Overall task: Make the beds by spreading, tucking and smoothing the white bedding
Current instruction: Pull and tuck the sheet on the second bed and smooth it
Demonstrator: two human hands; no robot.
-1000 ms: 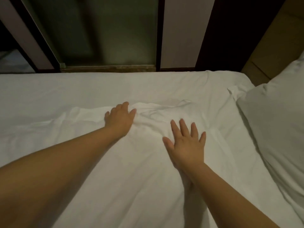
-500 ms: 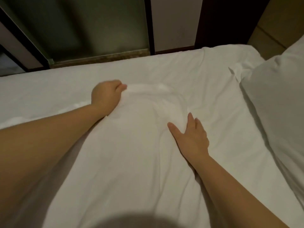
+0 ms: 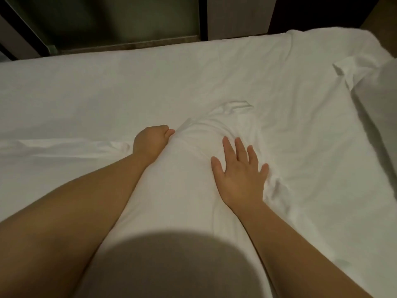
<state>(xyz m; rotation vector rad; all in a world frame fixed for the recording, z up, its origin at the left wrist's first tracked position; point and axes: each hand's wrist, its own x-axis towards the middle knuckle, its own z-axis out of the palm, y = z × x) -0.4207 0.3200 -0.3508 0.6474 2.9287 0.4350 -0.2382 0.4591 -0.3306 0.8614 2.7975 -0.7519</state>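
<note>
White bedding covers the whole bed. A raised, wrinkled bunch of it lies in the middle. My left hand sits at the left side of that bunch, fingers curled into the fabric and gripping it. My right hand lies flat on the right side of the bunch, fingers spread and straight, pressing down. A long fold runs left from my left hand.
A white pillow lies at the right edge of the bed. Beyond the far bed edge stand a dark glass door and a wall panel. A dark shadow falls on the near bedding.
My right hand has gone from edge-on to flat with fingers spread. My left hand stays curled in the fabric. The bunch between them is more wrinkled.
</note>
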